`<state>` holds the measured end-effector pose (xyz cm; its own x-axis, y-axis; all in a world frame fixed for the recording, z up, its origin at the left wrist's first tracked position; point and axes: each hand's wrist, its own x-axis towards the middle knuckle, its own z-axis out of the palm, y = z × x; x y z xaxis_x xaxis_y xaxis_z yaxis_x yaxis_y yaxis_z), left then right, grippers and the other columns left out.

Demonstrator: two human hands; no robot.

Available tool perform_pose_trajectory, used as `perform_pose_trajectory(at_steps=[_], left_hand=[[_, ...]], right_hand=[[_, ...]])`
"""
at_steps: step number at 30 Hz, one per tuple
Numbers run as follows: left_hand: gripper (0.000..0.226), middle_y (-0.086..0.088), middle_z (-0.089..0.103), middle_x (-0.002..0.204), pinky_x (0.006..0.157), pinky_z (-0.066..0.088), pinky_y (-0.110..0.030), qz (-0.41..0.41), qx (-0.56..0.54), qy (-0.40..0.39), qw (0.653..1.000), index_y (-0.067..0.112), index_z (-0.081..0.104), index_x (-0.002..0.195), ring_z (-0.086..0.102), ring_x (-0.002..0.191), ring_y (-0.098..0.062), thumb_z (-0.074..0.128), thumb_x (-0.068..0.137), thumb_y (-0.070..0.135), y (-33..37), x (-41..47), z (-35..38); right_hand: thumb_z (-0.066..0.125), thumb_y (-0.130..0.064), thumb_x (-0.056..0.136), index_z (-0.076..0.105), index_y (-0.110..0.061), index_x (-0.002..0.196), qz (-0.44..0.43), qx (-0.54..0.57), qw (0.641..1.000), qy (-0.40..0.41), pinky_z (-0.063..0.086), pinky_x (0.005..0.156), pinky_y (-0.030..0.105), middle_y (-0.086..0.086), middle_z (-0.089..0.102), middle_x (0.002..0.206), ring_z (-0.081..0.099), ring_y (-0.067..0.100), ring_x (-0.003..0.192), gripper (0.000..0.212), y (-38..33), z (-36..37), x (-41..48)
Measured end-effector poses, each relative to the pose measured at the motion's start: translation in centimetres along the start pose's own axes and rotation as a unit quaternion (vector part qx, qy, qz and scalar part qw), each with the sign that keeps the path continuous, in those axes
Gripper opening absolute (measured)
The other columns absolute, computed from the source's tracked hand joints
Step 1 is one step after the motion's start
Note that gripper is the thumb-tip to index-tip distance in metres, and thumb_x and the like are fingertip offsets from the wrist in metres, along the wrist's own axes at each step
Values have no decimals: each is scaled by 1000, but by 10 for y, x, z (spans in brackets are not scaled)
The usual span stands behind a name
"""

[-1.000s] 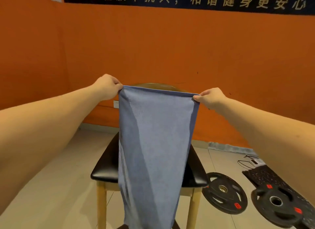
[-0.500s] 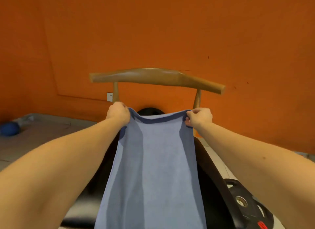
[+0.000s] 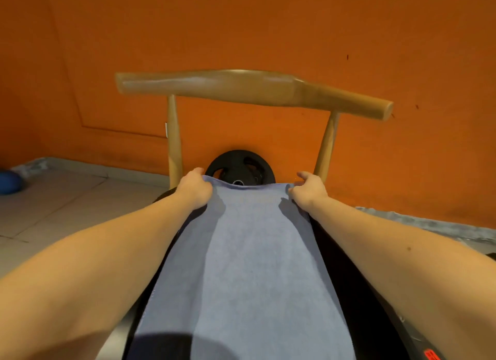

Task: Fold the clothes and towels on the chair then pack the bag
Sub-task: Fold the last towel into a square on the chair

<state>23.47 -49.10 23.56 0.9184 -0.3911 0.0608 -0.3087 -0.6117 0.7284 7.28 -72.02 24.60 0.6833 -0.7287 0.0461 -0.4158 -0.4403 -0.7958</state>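
The blue-grey terry towel [image 3: 247, 265] is lying lengthwise along the black padded seat [image 3: 346, 268] of the wooden chair with the curved backrest [image 3: 241, 87], its far edge reaching toward the rear posts. The left hand [image 3: 194, 189] is gripping the far left corner with curled fingers. The right hand [image 3: 308, 190] is pinching the far right corner, thumb raised. A black weight plate [image 3: 240, 166] is leaning against the orange wall [image 3: 268, 24] behind the chair. A blue ball [image 3: 9, 182] is sitting on the floor at far left.

Both bare arms stretch forward. The left hand [image 3: 194, 189] and right hand [image 3: 308, 191] each pinch a towel [image 3: 249, 265] corner.
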Motion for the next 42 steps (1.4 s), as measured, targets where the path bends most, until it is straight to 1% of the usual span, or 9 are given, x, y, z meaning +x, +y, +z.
perform_pose_trajectory(at_steps=[4,9,14,17,20,24,29,37,42], left_hand=[[49,-14,54,146,101,43,-31,43,23,-44,998,9,43,151,55,126,-27,53,104,16,-12,-49,-12],[36,-2,61,134,107,46,-35,80,48,-36,995,13,60,135,57,125,-22,60,100,19,-29,-161,-32],[33,11,57,135,100,41,-41,123,236,19,964,35,69,123,44,127,-21,48,102,50,-41,-274,-53],[31,6,55,133,100,39,-40,109,285,52,951,33,64,124,44,120,-20,51,101,48,-44,-326,-58],[16,1,62,100,85,49,-39,43,144,78,986,23,58,99,57,85,-14,61,99,38,-53,-357,-57],[36,-8,63,73,70,51,-43,-114,-3,-26,993,10,56,73,58,67,-24,66,98,34,-67,-376,-53],[31,-9,62,110,84,46,-37,-146,-139,-104,974,2,62,115,58,99,-27,71,96,24,-67,-386,-46],[16,-11,71,105,85,53,-40,-129,-87,-181,971,11,71,105,66,95,-28,70,96,24,-83,-385,-49],[20,-10,71,107,87,60,-42,-147,-80,-189,968,12,66,107,68,99,-32,65,100,31,-95,-384,-53]], right_hand=[[59,-2,98,55,-6,140,-32,-17,999,8,47,91,30,12,62,133,59,25,115,43,-2,-12,-39],[57,-5,99,64,-7,130,-50,-4,999,-6,48,83,28,10,68,118,62,21,101,31,10,-36,-129],[60,-14,101,66,-17,120,-55,4,998,25,50,70,18,-2,68,100,64,10,88,20,32,-60,-246],[62,-15,100,66,-24,102,-31,8,998,48,58,74,29,-5,67,89,66,12,83,10,50,-66,-307],[63,-18,99,63,-27,94,-4,-24,998,54,56,68,28,-5,65,85,64,12,80,10,68,-65,-353],[62,-12,98,61,-18,93,71,4,996,53,53,66,29,3,64,86,64,19,80,8,89,-57,-381],[66,-6,97,57,-15,106,152,180,972,-17,55,64,27,5,66,100,67,20,89,16,97,-45,-389],[48,5,93,73,-10,112,166,207,948,-174,38,50,21,11,75,110,63,19,72,35,100,-54,-378],[61,-8,96,68,-8,92,137,85,970,-184,45,64,27,9,65,95,55,19,79,8,108,-65,-375]])
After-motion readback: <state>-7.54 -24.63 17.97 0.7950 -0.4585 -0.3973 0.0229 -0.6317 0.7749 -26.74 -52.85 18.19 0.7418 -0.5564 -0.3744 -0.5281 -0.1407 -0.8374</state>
